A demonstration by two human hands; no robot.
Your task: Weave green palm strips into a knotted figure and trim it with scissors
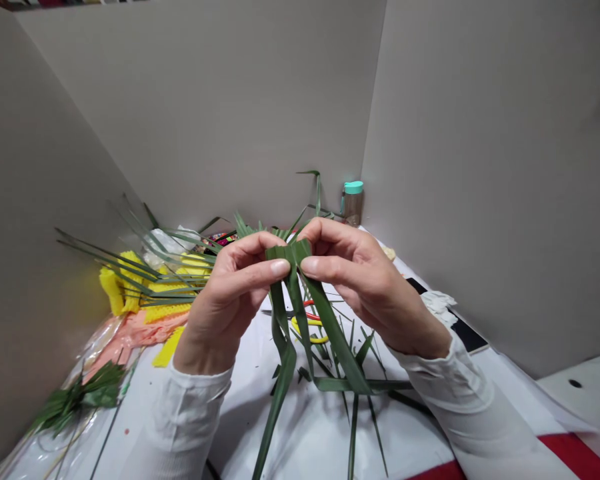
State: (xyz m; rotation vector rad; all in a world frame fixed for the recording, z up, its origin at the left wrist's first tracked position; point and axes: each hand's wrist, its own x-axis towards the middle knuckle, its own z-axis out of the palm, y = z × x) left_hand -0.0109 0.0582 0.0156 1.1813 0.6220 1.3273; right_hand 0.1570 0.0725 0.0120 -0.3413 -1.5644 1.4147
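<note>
Between my two hands, above the table, is a piece of folded green leaf strips, its long ends hanging down towards the tabletop. My left hand pinches its left side between thumb and fingers. On the right side, my right hand pinches it the same way, the two thumbs close together at the front. Behind the hanging strips lie scissors with red and yellow handles, partly covered. Loose leaf scraps are scattered around them on the white table.
On the left are long narrow leaves, yellow mesh, pink cloth and a dark green leaf bundle. A bottle with a turquoise lid stands at the back. Crumpled white tissue lies on a black flat object at right. Grey partitions enclose the table.
</note>
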